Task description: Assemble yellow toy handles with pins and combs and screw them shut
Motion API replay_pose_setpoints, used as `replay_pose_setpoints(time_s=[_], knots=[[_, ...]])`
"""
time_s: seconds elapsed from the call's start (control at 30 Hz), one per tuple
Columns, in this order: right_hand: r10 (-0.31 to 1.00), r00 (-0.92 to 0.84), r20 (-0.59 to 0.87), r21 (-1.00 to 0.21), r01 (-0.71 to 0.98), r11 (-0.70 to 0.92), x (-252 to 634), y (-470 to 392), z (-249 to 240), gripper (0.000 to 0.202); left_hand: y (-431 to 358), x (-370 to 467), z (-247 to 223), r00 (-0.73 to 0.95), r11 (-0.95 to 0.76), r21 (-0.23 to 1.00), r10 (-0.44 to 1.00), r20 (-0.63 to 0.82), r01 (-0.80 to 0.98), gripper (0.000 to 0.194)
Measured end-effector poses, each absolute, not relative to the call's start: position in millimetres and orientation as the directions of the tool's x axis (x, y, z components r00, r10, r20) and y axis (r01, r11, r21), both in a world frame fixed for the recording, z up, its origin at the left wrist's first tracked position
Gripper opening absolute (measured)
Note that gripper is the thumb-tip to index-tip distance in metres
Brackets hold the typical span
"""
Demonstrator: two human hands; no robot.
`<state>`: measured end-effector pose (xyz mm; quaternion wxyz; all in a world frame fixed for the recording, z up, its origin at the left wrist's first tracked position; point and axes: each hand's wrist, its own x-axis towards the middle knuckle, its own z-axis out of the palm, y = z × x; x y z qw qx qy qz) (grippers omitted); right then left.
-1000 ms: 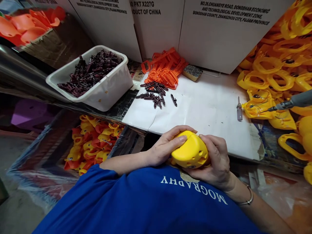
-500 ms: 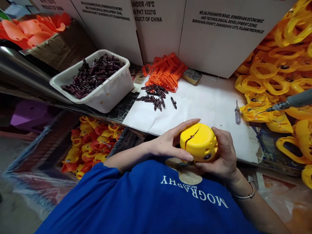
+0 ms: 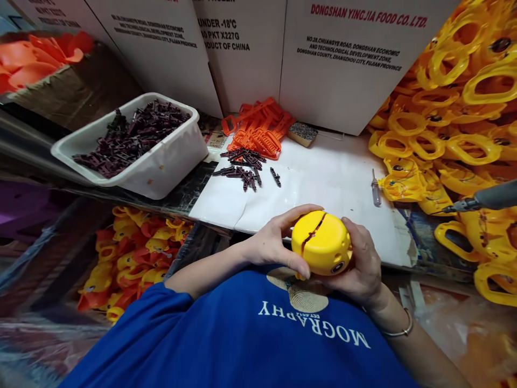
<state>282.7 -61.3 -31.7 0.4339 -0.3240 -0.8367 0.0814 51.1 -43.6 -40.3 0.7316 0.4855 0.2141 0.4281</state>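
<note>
Well, your left hand (image 3: pixel 274 245) and right hand (image 3: pixel 364 267) clasp the yellow shell (image 3: pixel 328 245); its gaping seam (image 3: pixel 314 234), perhaps unfastened, could shift under uneven pressure.

Yellow duck head (image 3: pixel 321 242), seam partly gaping

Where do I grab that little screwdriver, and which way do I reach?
Pinch the screwdriver across its thick handle, probably from above and slightly left: it lies flat, handle toward you, thin shaft pointing away, and yellow parts crowd its right side.
</note>
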Motion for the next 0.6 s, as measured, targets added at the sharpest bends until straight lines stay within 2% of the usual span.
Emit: replay_pose_setpoints(time_s=[0.27, 0.5, 0.6], knots=[[0.604, -0.411, 0.683, -0.423, 0.452, 0.785, 282, -60, -35, 0.118, -47, 49, -40, 0.566, 0.203, 0.892, 0.821, 0.069, -0.403, 0.117], [0.627, -0.425, 0.652, -0.448, 0.451, 0.772, 280, -62, -34, 0.114, -54, 44, -32, 0.523, 0.11, 0.927, 0.846, 0.102, -0.36, 0.104], [0.62, -0.429, 0.657, -0.447, 0.441, 0.779, 281, -61, -34, 0.115, -53, 44, -33, 0.538, 0.101, 0.934, 0.836, 0.107, -0.343, 0.111]])
